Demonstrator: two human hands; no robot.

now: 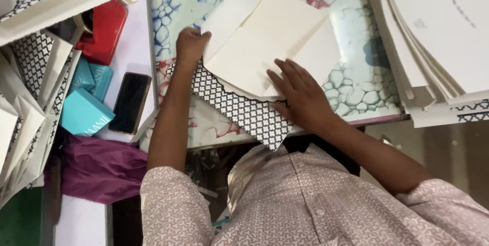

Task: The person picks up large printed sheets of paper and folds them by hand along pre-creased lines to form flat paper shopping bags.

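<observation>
A head-worn camera looks down at a person in a pale pink patterned shirt [305, 210] folding a cream envelope [265, 42] on a glass tabletop [356, 80] printed with blue, red and green cell-like blotches. The envelope lies near the middle of the view, slightly toward twelve o'clock, with its plain cream side up and its side flaps folded inward; a black-and-white lattice-patterned flap [244, 111] sticks out from under it toward six o'clock and overhangs the tabletop's near edge. The left hand [191, 44] sits at the envelope's nine o'clock edge, fingers curled closed around the edge of the left flap, pinching it. The right hand [300, 93] lies at the envelope's five o'clock corner, fingers spread open and flat, pressing the paper down rather than gripping it. At three o'clock a stack of cream sheets [438, 37] rests on the tabletop, well apart from the hands. At nine o'clock, beyond the tabletop's edge, lie a black phone [130, 102], turquoise boxes [86, 106], a red tape dispenser [104, 29], and a pile of finished envelopes [30, 88] with the same lattice pattern. A purple cloth [99, 167] sits at about eight o'clock.
</observation>
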